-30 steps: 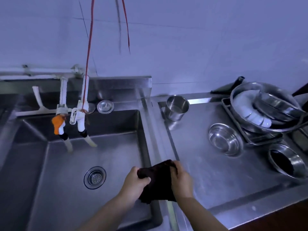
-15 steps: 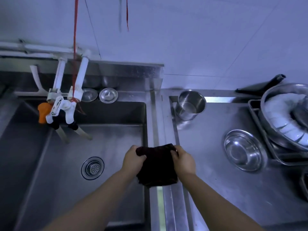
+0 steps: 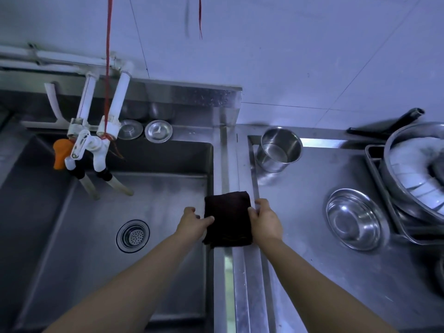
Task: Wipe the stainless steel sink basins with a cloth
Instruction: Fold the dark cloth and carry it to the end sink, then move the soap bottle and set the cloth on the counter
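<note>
A dark folded cloth [image 3: 227, 218] lies flat across the steel rim between the left sink basin [image 3: 79, 236] and the shallow right basin [image 3: 307, 248]. My left hand [image 3: 193, 223] pinches the cloth's left edge with thumb and fingers. My right hand [image 3: 264, 219] holds the cloth's right edge, thumb on top. A round drain strainer [image 3: 132, 236] sits in the floor of the left basin.
Two white taps [image 3: 96, 150] with an orange handle hang over the left basin's back. Two drain lids [image 3: 158, 131] lie on the back ledge. In the right basin stand a steel cup [image 3: 278, 150], a steel bowl [image 3: 353, 218] and a rack [image 3: 374, 159] with a large dish-filled bowl.
The bunched cloth has been spread into a flat folded rectangle on the rim. Both hands have moved apart to its side edges. The view has tilted further down.
</note>
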`<state>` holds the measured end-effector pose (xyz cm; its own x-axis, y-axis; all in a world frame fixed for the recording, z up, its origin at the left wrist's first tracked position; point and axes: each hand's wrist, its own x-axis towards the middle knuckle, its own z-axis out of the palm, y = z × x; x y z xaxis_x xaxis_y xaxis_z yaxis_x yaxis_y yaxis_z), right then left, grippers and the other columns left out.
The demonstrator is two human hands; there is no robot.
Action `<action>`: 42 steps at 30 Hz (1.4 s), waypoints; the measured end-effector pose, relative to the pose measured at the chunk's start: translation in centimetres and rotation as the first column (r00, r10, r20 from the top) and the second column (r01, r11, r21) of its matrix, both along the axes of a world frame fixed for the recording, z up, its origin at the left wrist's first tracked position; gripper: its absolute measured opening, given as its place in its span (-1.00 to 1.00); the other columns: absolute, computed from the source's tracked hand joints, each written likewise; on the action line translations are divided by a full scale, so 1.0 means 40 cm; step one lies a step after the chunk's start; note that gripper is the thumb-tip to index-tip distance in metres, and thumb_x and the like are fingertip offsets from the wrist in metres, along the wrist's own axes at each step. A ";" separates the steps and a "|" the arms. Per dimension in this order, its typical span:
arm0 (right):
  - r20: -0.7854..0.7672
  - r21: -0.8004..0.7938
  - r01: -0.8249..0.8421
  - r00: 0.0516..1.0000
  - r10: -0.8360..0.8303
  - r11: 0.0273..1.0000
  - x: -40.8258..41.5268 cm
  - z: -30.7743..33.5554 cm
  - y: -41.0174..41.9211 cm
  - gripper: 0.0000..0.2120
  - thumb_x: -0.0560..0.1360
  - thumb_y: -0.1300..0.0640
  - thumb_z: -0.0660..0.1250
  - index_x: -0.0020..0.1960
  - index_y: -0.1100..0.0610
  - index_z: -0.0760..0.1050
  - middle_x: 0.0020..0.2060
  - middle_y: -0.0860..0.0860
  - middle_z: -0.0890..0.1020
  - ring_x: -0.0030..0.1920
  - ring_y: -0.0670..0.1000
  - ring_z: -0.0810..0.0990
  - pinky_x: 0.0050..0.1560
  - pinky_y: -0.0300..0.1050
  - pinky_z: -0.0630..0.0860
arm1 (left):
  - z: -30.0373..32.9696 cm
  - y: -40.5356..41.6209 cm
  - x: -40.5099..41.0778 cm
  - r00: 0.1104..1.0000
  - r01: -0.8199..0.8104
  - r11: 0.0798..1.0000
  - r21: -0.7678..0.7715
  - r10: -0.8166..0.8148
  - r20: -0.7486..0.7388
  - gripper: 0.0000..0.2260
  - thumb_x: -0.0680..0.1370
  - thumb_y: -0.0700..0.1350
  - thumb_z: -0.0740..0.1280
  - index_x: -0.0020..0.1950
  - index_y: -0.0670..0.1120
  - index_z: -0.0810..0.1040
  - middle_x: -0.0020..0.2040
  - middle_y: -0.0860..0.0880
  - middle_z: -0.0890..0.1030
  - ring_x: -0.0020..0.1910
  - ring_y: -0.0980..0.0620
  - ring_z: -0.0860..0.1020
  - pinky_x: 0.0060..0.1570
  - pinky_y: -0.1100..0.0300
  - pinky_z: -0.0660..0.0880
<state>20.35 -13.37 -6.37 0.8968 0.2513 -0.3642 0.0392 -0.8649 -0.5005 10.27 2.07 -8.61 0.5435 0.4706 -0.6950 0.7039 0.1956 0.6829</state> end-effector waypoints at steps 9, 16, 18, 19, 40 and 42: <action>-0.097 0.260 0.084 0.993 -0.061 0.962 -0.097 -0.019 -0.041 -0.58 0.56 0.18 0.26 0.39 0.07 0.26 -0.23 0.00 0.54 -0.21 -0.08 0.55 -0.22 -0.28 0.48 | -0.023 -0.058 -0.067 0.999 -0.028 0.997 -0.065 0.030 0.038 -0.70 0.55 -0.11 0.33 0.21 -0.24 0.45 0.10 -0.20 0.56 0.03 -0.12 0.58 0.11 -0.05 0.55; -0.041 0.138 0.045 0.998 -0.040 0.989 -0.127 0.011 -0.076 -0.63 0.57 0.14 0.24 0.36 0.06 0.30 -0.14 -0.05 0.56 -0.16 -0.05 0.56 -0.16 -0.19 0.47 | -0.011 -0.070 -0.102 1.000 -0.018 0.999 -0.036 0.018 0.007 -0.71 0.54 -0.12 0.32 0.21 -0.21 0.41 0.10 -0.18 0.54 0.06 -0.14 0.57 0.14 -0.07 0.53; 0.057 0.066 -0.007 0.998 0.003 0.998 -0.136 0.034 -0.076 -0.65 0.57 0.15 0.21 0.35 0.07 0.33 0.03 -0.05 0.55 -0.04 -0.04 0.54 -0.04 -0.14 0.48 | 0.004 -0.061 -0.122 0.999 0.044 0.999 0.018 -0.044 -0.002 -0.65 0.55 -0.11 0.30 0.29 -0.19 0.37 0.10 -0.14 0.52 0.07 -0.09 0.54 0.14 0.03 0.51; 0.125 0.039 -0.065 0.990 0.060 0.997 -0.143 0.046 -0.072 -0.65 0.56 0.17 0.21 0.34 0.07 0.35 0.10 -0.03 0.54 0.02 -0.04 0.52 -0.01 -0.15 0.47 | 0.014 -0.053 -0.137 0.995 0.097 0.993 0.063 -0.097 0.000 -0.63 0.55 -0.11 0.29 0.31 -0.18 0.36 0.06 -0.10 0.52 0.04 -0.05 0.53 0.07 0.10 0.50; 0.071 -0.328 -0.841 0.432 0.899 0.430 -0.810 0.237 0.557 -0.82 0.54 0.11 0.10 -0.02 0.09 0.47 -0.09 0.01 0.57 -0.20 0.03 0.42 -0.27 -0.14 0.29 | 0.291 0.378 -1.070 0.902 0.401 0.553 0.730 -0.096 -0.422 -0.77 0.59 -0.04 0.13 0.19 -0.06 0.43 0.16 -0.05 0.52 0.09 -0.09 0.52 -0.10 0.10 0.38; 0.092 -0.315 -0.850 0.415 0.905 0.422 -0.898 0.249 0.612 -0.80 0.55 0.07 0.10 0.03 0.07 0.48 -0.03 0.00 0.57 -0.17 0.02 0.43 -0.22 -0.13 0.35 | 0.314 0.419 -1.191 0.912 0.356 0.570 0.740 -0.040 -0.408 -0.80 0.57 -0.06 0.13 0.14 -0.04 0.45 0.14 -0.04 0.53 0.08 -0.09 0.53 -0.07 0.09 0.40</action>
<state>-15.57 11.09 3.57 0.2767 0.8986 -0.3404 0.9136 -0.3559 -0.1968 -37.36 18.84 3.94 0.5220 0.8170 -0.2451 0.8505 -0.4767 0.2224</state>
